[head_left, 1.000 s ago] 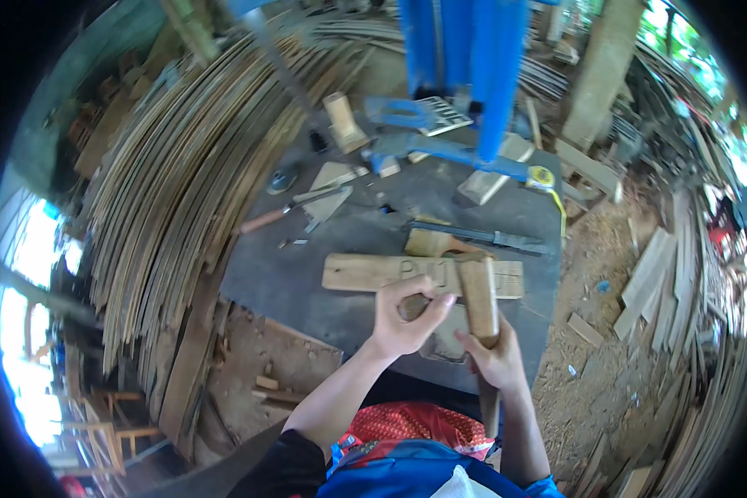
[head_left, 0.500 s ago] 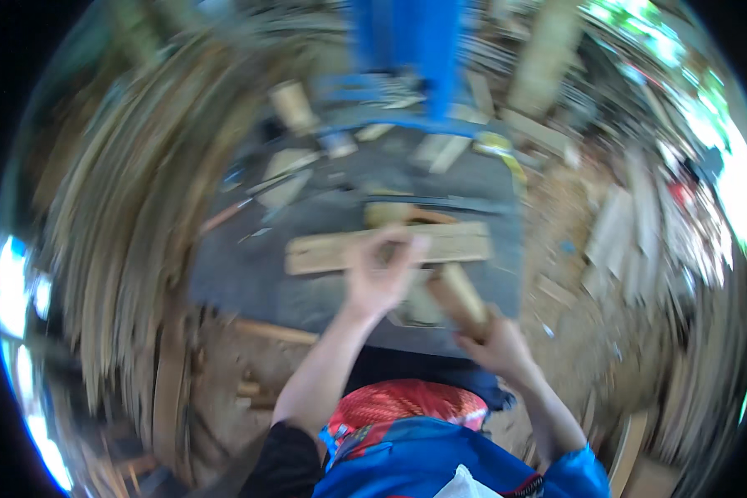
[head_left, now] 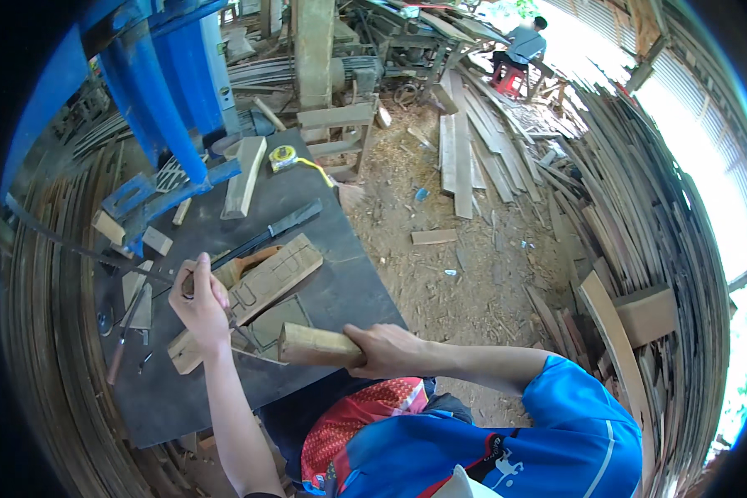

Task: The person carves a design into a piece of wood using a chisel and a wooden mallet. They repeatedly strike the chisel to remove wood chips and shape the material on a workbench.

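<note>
Desk (head_left: 349, 274): farther left in view than earlier.
Left hand (head_left: 201, 309): fingers curled round a tool (head_left: 188, 287), mostly hidden.
Board (head_left: 300, 257): on desk; right part bears outlines, remaining work unclear.
Block (head_left: 314, 344): apart from board.
Right hand (head_left: 386, 350): fingers clamped on block.

2 bare hands are counted: L hand (head_left: 199, 307), ctr-left of frame, & R hand (head_left: 386, 349), approx. ctr. 1 thick wood block (head_left: 315, 345) is seen lower ctr, w/ 1 marked board (head_left: 286, 270) & 1 thin tool (head_left: 233, 319) left of ctr. 1 yellow tape measure (head_left: 283, 158) is noted upper ctr-left, 1 wood-handled tool (head_left: 118, 357) far left. 1 dark table (head_left: 349, 282) is counted. Upper rt: 1 seated person (head_left: 520, 46), 1 red stool (head_left: 511, 81). Planks (head_left: 639, 191) along rt can't be tallied exactly.
</note>
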Demonstrator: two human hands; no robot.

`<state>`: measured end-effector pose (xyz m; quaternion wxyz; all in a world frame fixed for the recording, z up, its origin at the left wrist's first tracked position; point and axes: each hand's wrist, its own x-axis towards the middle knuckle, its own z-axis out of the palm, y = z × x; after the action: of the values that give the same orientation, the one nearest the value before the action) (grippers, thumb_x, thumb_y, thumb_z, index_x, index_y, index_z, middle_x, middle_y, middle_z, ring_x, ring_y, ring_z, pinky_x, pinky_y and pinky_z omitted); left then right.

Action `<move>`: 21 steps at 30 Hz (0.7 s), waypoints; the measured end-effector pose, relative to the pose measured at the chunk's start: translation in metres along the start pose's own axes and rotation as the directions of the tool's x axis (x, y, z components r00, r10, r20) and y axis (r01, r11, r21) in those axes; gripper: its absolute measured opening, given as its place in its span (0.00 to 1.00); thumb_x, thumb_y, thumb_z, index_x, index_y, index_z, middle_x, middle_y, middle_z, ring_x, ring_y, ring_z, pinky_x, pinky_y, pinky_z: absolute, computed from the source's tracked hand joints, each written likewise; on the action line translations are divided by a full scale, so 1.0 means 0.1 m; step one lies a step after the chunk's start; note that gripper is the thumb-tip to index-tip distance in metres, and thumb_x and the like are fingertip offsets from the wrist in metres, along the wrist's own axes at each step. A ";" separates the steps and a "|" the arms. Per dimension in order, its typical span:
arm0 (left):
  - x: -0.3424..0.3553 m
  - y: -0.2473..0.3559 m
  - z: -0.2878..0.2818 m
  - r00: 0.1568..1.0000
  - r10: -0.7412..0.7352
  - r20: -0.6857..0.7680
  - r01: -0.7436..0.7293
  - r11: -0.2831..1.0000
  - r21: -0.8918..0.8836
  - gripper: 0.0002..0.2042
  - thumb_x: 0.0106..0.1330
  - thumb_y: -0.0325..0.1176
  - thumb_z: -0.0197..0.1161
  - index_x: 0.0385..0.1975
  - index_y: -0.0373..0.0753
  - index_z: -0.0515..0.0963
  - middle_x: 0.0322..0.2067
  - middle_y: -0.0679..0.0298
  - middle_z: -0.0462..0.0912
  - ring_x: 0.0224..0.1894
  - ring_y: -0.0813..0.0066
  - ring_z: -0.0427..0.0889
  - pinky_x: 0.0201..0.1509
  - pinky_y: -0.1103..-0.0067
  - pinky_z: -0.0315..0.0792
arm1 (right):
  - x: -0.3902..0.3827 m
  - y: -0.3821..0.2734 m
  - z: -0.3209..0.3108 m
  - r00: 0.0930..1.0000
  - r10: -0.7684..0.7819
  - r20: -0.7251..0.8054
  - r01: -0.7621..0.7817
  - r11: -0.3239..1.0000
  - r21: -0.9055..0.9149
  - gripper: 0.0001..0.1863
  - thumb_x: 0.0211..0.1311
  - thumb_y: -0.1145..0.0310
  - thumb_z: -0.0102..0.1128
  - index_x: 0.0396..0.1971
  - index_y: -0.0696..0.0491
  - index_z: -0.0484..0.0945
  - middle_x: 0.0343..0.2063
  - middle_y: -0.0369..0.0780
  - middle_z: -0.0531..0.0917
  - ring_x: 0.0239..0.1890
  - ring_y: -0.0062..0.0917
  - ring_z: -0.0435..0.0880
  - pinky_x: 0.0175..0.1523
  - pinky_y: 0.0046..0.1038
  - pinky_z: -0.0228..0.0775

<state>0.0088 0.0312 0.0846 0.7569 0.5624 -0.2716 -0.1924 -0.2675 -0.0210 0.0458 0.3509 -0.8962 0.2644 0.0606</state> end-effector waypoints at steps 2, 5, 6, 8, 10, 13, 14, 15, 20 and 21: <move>0.02 0.00 0.02 1.000 0.002 -0.021 -0.002 1.000 0.027 0.19 0.75 0.35 0.61 0.18 0.42 0.66 0.12 0.73 0.63 0.12 0.87 0.61 0.16 0.83 0.54 | 0.00 0.04 0.08 0.999 -0.005 0.037 0.006 0.999 -0.046 0.27 0.55 0.55 0.71 0.44 0.57 0.70 0.25 0.54 0.84 0.33 0.55 0.85 0.39 0.53 0.78; 0.06 -0.04 0.02 1.000 0.022 0.006 -0.022 0.998 0.052 0.20 0.75 0.36 0.61 0.18 0.43 0.65 0.12 0.73 0.62 0.11 0.87 0.60 0.15 0.82 0.54 | -0.03 -0.06 -0.01 0.998 -0.003 0.058 0.008 0.996 -0.087 0.25 0.55 0.57 0.70 0.43 0.59 0.70 0.25 0.54 0.84 0.33 0.55 0.85 0.39 0.53 0.78; 0.10 -0.04 0.05 1.000 0.006 -0.005 -0.006 0.999 0.050 0.20 0.75 0.37 0.61 0.18 0.43 0.65 0.12 0.73 0.62 0.11 0.86 0.60 0.15 0.82 0.54 | -0.03 -0.05 0.01 0.998 0.010 0.061 -0.006 0.998 -0.070 0.25 0.55 0.58 0.70 0.43 0.59 0.70 0.25 0.54 0.84 0.33 0.55 0.86 0.40 0.52 0.78; 0.15 -0.05 0.10 0.999 -0.025 -0.030 0.026 0.999 0.042 0.21 0.75 0.37 0.62 0.18 0.43 0.64 0.12 0.73 0.62 0.11 0.86 0.60 0.15 0.82 0.53 | -0.02 0.00 0.08 0.997 0.036 0.067 -0.034 0.999 -0.038 0.24 0.55 0.59 0.69 0.43 0.59 0.71 0.25 0.53 0.84 0.33 0.54 0.86 0.40 0.52 0.79; 0.27 -0.15 0.08 0.999 -0.023 -0.044 0.026 0.998 0.056 0.20 0.74 0.38 0.63 0.19 0.43 0.65 0.13 0.74 0.61 0.12 0.86 0.60 0.16 0.82 0.53 | -0.05 0.00 0.06 0.994 0.030 0.105 -0.018 0.994 -0.112 0.23 0.55 0.59 0.68 0.43 0.58 0.71 0.26 0.54 0.84 0.33 0.54 0.86 0.39 0.52 0.79; 0.32 -0.19 0.01 0.992 -0.071 -0.104 0.069 0.997 -0.023 0.16 0.72 0.35 0.66 0.23 0.43 0.68 0.14 0.75 0.61 0.13 0.87 0.59 0.17 0.82 0.53 | -0.07 -0.03 0.04 0.989 0.019 0.144 0.004 0.987 -0.159 0.23 0.55 0.57 0.68 0.44 0.56 0.73 0.26 0.54 0.84 0.34 0.54 0.86 0.40 0.52 0.79; 0.31 -0.19 0.01 0.996 -0.033 -0.082 0.029 0.998 -0.050 0.16 0.72 0.35 0.66 0.23 0.42 0.69 0.13 0.75 0.62 0.13 0.87 0.59 0.17 0.82 0.53 | -0.08 -0.04 0.02 0.988 0.015 0.154 0.010 0.986 -0.164 0.23 0.55 0.57 0.68 0.44 0.56 0.73 0.27 0.54 0.84 0.35 0.54 0.86 0.40 0.52 0.79; 0.28 -0.19 -0.04 0.997 0.008 -0.072 -0.013 0.998 -0.067 0.16 0.72 0.34 0.66 0.23 0.42 0.69 0.13 0.74 0.63 0.12 0.88 0.60 0.16 0.83 0.53 | -0.08 -0.07 -0.02 0.991 0.037 0.125 -0.015 0.985 -0.174 0.24 0.55 0.56 0.68 0.44 0.55 0.73 0.27 0.53 0.84 0.34 0.54 0.86 0.40 0.52 0.79; -0.03 -0.05 -0.20 0.990 0.067 -0.127 -0.080 0.992 -0.097 0.15 0.71 0.29 0.66 0.22 0.41 0.70 0.12 0.73 0.66 0.12 0.87 0.62 0.16 0.82 0.53 | -0.16 0.06 0.13 0.991 0.115 0.074 -0.106 0.987 -0.118 0.26 0.55 0.52 0.70 0.46 0.53 0.73 0.28 0.54 0.85 0.35 0.54 0.86 0.40 0.52 0.79; -0.07 -0.07 -0.29 0.986 0.093 -0.137 -0.113 0.982 -0.151 0.14 0.71 0.28 0.66 0.23 0.40 0.70 0.12 0.72 0.66 0.12 0.86 0.62 0.16 0.82 0.54 | -0.15 0.08 0.14 0.996 0.079 0.049 -0.075 0.995 -0.072 0.25 0.55 0.52 0.70 0.44 0.54 0.74 0.28 0.54 0.85 0.35 0.54 0.86 0.40 0.52 0.78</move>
<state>0.0221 0.0550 0.0705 0.8241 0.4971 -0.2344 -0.1369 -0.2834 -0.0107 0.0351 0.3236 -0.8952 0.2872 0.1064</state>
